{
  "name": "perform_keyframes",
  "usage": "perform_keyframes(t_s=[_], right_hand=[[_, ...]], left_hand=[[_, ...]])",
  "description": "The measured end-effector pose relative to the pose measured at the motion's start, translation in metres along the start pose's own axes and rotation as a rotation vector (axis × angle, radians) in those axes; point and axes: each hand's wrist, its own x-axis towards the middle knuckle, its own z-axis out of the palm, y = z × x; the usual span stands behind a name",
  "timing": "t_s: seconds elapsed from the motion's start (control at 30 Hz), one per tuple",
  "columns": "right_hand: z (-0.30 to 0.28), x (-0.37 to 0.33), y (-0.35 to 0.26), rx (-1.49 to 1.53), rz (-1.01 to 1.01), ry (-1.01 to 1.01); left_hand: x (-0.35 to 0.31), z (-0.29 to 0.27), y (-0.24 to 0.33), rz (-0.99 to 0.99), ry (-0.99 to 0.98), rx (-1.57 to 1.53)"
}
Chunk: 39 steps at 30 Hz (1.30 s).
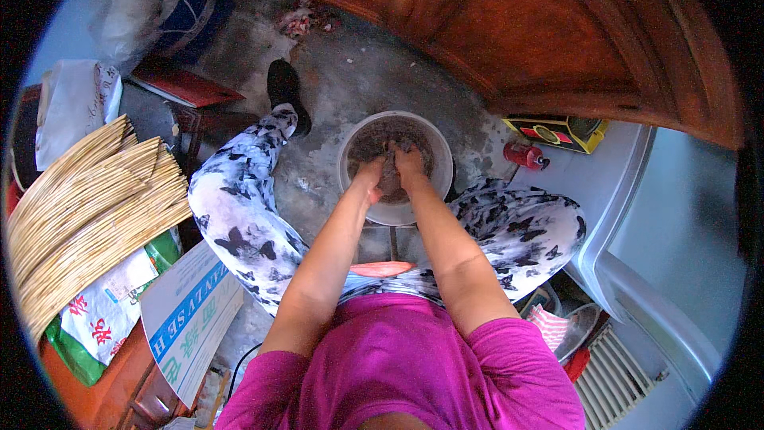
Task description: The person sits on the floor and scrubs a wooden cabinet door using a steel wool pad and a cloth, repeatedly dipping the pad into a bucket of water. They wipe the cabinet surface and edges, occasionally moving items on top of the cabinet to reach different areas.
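A round whitish tub stands on the floor between my legs. Dark brown, murky stuff lies inside it; whether it is wet soil or muddy water I cannot make out. Both my arms reach down into the tub. My left hand is at its left of centre, the fingers mostly sunk in the brown stuff. Close beside it, my right hand points inward, fingertips also covered by the stuff. The fingers of the two hands nearly meet. Anything they may hold is hidden.
A brown wooden panel curves across the far side. At right lie a red can and a yellow-black box near a pale appliance. Bundled thin sticks and a printed board stand at left.
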Motion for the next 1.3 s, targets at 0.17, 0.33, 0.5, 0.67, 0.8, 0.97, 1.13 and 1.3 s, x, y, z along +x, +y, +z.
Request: perform_keyframes(t_s=[0.17,0.33,0.5,0.67,0.8,0.97,1.13,1.3], right_hand=[[0.005,-0.058,-0.037,0.641,0.319,-0.425],[0.008,-0.122,-0.048,0.172,-0.132,0.009],[0.028,-0.149,-0.055,-0.296,-0.297,-0.049],[-0.008,-0.141,-0.070,-0.413,-0.153,-0.070],[0.000,-0.139,-0.074,-0.449,-0.081,-0.173],[0.004,-0.129,-0.067,-0.227,0.017,-0.229],[-0.015,-0.126,-0.070,0.177,0.183,-0.340],[-0.028,-0.148,-0.104,0.138,-0.017,-0.454]], left_hand=[[-0.018,-0.019,0.030,-0.156,-0.051,-0.227],[-0.004,-0.004,0.002,-0.034,0.077,-0.196],[0.063,-0.088,0.002,0.059,0.074,-0.240],[-0.012,-0.021,-0.003,0.081,0.188,-0.123],[-0.021,-0.031,0.002,0.153,0.306,-0.014],[-0.015,-0.039,0.000,0.413,0.419,0.361],[-0.043,-0.012,0.014,0.470,0.359,0.760],[-0.043,-0.029,0.039,0.227,0.186,0.155]])
